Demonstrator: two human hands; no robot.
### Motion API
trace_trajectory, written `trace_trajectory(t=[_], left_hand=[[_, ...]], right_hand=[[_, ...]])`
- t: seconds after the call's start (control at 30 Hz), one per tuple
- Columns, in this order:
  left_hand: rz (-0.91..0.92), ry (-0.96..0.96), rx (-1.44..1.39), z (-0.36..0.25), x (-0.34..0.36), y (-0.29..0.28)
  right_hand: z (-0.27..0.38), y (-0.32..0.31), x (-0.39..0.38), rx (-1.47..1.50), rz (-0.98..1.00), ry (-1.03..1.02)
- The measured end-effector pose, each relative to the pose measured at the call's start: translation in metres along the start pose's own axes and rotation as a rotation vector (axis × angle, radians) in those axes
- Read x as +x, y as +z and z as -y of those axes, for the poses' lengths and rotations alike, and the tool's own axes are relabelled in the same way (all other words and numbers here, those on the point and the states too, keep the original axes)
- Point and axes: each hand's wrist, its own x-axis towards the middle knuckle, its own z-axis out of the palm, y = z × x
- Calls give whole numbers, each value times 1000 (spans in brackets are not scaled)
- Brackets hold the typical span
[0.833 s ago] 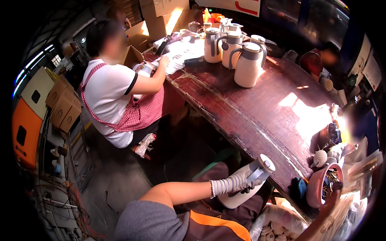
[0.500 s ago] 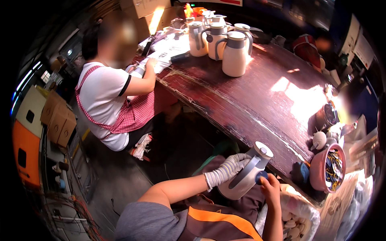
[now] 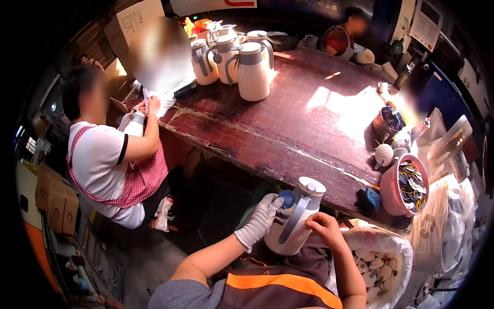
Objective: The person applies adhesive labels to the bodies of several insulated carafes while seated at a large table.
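Note:
A cream vacuum jug (image 3: 290, 233) with a grey handle and a white-and-grey lid stands tilted in front of me at my lap. My left hand (image 3: 261, 219), in a striped knit glove, is closed on a dark blue round tag (image 3: 287, 199) beside the jug's handle. My bare right hand (image 3: 328, 229) is at the jug's right side, thumb and forefinger drawn together by its wall. Whether a thin string lies between those fingertips is too small to see.
Several similar jugs (image 3: 253, 77) stand on the dark red table (image 3: 288, 129). At its right end sits a pink basin (image 3: 389, 193) of corded tags. A lined bin (image 3: 401, 252) of pale round parts is at my right. A co-worker (image 3: 103, 170) works at left; another person (image 3: 342, 38) is beyond the table.
The blue tag has passed from my right hand, right of the jug, to my gloved left hand at the handle's left. My left hand has come off the jug's upper part. The view has turned right.

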Motion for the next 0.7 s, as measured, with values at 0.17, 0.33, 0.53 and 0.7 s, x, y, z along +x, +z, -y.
trace_trajectory(t=[0.17, 0.33, 0.53, 0.7], left_hand=[[-102, -73, -312, 0, -12, 22], [-193, 115, -257, -6, -9, 24], [-256, 639, 130, -11, -17, 22], [-14, 1114, 707, -26, -20, 11]], right_hand=[[0, 5, 6, 976, -66, -153], [5, 13, 7, 889, -4, 58], [6, 21, -6, 736, 65, 215], [10, 22, 11, 674, -228, -156]])
